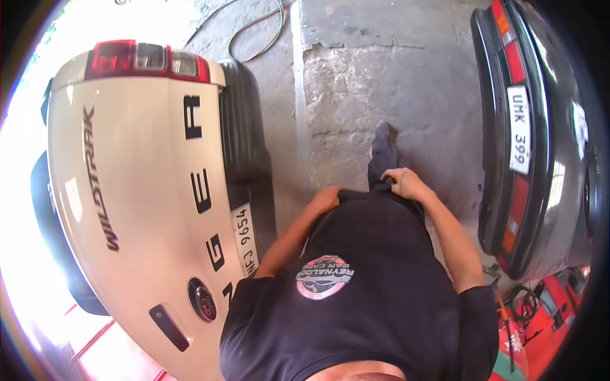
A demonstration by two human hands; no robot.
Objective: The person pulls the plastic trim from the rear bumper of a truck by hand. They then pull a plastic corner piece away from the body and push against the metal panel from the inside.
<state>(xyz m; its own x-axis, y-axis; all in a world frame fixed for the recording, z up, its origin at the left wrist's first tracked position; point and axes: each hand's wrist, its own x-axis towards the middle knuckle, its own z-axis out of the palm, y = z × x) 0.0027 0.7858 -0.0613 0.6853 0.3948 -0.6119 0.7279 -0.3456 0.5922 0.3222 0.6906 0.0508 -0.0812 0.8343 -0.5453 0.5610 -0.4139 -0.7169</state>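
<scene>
I look down on my black T-shirt [375, 254], which has a round printed logo [325, 277] on it. My left hand [327, 199] is closed at one side of the shirt's hem, its fingers slightly blurred and partly hidden. At the front, my right hand [408, 183] has curled fingers pinching dark cloth by the hem, over my trousers. One dark trouser leg [382, 155] and a shoe [385, 132] show beyond the hands. No tool is visible in either hand.
A beige pickup tailgate [146, 171] with a black bumper [246, 140] stands close on my left. A dark car's rear bumper [495, 140] is on the right. A hose [279, 32] loops over the concrete floor [381, 70]. Red equipment [540, 317] sits at lower right.
</scene>
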